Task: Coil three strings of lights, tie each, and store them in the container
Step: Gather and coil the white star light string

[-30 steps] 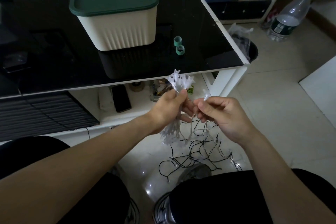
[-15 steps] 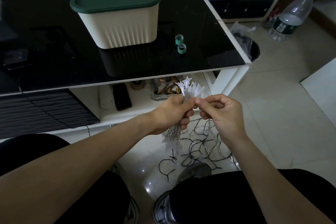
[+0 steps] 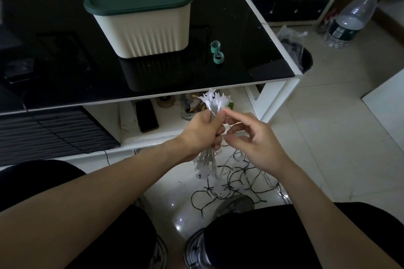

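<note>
Tiled floor [image 3: 328, 137]; left hand [image 3: 200, 132] grip clamped on light bundle [image 3: 215, 101], right hand [image 3: 254, 140] beside, fingers loosely apart

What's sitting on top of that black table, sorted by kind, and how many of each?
Lidded container: 1
Green tape rings: 2
Dark flat object at the left edge, too dim to identify: 1
Total: 4

We see a glossy black glass surface [image 3: 240, 28] mirroring the ribbed matt plastic container [image 3: 150, 33]; below it, shiny floor tiles [image 3: 328, 137].
</note>
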A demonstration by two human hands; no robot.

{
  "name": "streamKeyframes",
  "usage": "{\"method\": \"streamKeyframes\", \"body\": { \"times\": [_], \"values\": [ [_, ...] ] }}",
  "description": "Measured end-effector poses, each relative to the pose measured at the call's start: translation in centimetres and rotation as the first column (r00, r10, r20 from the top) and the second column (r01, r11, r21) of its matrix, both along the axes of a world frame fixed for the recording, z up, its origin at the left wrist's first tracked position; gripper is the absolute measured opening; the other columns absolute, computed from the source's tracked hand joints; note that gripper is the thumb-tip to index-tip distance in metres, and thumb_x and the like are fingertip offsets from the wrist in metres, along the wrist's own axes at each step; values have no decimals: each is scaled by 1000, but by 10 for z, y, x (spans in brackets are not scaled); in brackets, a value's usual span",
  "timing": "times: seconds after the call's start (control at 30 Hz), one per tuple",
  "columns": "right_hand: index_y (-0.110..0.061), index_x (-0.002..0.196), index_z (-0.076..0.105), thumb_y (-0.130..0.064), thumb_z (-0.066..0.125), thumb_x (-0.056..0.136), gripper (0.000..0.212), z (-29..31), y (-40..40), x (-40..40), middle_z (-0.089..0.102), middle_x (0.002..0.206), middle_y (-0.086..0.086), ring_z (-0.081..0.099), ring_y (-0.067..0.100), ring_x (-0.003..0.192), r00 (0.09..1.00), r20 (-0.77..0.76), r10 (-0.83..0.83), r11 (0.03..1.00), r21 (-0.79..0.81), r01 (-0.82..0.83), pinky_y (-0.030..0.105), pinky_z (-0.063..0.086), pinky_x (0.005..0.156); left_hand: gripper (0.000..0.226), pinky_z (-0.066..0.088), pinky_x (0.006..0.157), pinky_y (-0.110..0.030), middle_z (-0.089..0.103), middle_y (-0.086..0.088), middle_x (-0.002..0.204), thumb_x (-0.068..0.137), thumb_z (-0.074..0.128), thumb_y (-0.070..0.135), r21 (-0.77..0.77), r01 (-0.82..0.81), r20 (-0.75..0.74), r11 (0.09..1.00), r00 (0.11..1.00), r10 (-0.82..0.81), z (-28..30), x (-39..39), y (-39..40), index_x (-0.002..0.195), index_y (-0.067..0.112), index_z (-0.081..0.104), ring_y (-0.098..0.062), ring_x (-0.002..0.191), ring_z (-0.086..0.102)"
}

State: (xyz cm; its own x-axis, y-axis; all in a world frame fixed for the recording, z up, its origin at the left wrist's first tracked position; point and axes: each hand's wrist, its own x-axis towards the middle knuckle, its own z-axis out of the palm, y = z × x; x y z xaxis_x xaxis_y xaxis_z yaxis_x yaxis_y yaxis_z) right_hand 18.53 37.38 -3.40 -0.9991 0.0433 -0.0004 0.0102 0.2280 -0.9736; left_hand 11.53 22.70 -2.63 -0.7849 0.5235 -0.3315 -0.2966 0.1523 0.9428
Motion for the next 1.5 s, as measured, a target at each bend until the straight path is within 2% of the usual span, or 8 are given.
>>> {"method": "streamKeyframes", "body": {
  "times": [0.17,0.4,0.6,0.77,0.9,1.03,1.27,1.5],
  "values": [
    [-21,118,66,-13,75,89,31,0,1,-1,72,89,0,71,16,81,994,79,-80,995,70,74,36,60,78,31,39,44,-29,44,8,53,104,47,34,23,-169,-54,985,984,170,1,-4,-1,84,11,44,-9,41,36],
    [-33,92,71,-20,75,89,14,0,17,-2,72,105,-18,61,-7,105,993,93,71,886,451,-106,14,44,92,42,40,44,-29,39,3,53,106,39,39,115,-333,-57,936,939,340,11,-17,-7,73,13,43,-14,43,34],
    [-23,94,66,-18,73,90,10,-7,27,-6,75,93,-1,71,14,89,974,210,88,956,257,-142,36,58,87,43,39,45,-29,36,1,54,106,37,39,179,-390,-84,903,909,409,20,-20,-11,71,14,42,-15,46,32],
    [-17,115,62,-19,76,87,32,-3,33,-6,73,77,5,70,20,71,960,268,75,992,76,-98,37,60,72,47,51,56,-32,52,0,56,106,37,39,164,-434,-94,886,887,452,23,-24,-13,72,11,49,-16,53,51],
    [-7,100,70,-27,80,70,37,-2,41,-7,74,81,10,71,25,76,923,373,93,995,-60,-76,35,61,70,47,61,74,-39,68,-7,67,107,35,35,227,-422,5,878,902,433,25,-23,-12,81,3,58,-25,70,70],
    [-1,96,72,-17,80,74,29,-4,51,-5,75,83,12,72,28,77,894,436,108,994,-57,-92,34,61,78,46,61,73,-43,69,-8,67,107,36,35,254,-380,46,889,923,382,25,-20,-11,81,2,56,-28,69,72],
    [-1,94,61,-9,66,94,8,-4,53,-7,61,111,21,70,28,95,901,431,42,995,-99,1,36,60,60,57,60,63,-33,66,-9,57,107,33,40,140,-281,-71,950,954,292,28,-17,-14,73,3,60,-21,58,68],
    [-6,109,61,-16,73,92,23,-18,53,-11,56,102,15,63,24,76,838,501,-214,974,172,146,32,57,50,54,58,61,-34,65,-9,59,107,35,37,158,-241,-95,958,962,257,28,-17,-12,72,4,59,-25,58,65]
  ]
}}
